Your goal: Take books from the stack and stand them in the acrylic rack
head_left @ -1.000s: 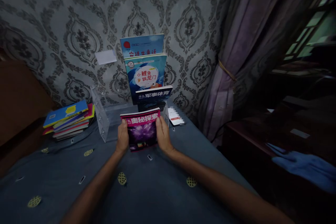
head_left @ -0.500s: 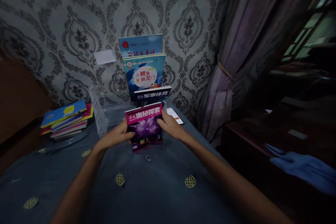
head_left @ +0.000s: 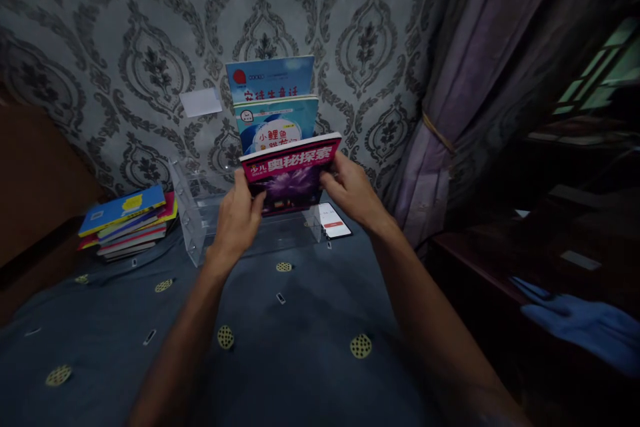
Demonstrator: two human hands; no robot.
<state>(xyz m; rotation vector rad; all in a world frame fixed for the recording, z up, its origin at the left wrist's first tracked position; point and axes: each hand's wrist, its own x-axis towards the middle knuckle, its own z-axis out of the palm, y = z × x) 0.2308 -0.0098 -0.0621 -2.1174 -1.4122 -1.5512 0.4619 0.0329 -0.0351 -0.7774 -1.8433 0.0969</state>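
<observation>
Between my two hands is a magenta and purple book (head_left: 295,177), its top tilted away from me. My left hand (head_left: 239,213) is closed on its left edge, and my right hand (head_left: 353,188) grips the right edge. The book is over a clear acrylic rack (head_left: 193,220). Behind it a teal book (head_left: 277,121) and a taller blue book (head_left: 270,77) stand upright in the rack. The held book covers the lower part of the teal one and hides the dark book seen earlier.
Left of the rack lies a stack of books (head_left: 133,220). A lit phone (head_left: 334,221) rests by the rack's right end. A white card (head_left: 201,102) is on the patterned wall. A purple curtain (head_left: 425,167) hangs at right, near a blue cloth (head_left: 583,327).
Both hands have raised the magenta book and brought it forward to the rack, tilting it back. It now covers the dark book and part of the teal one.
</observation>
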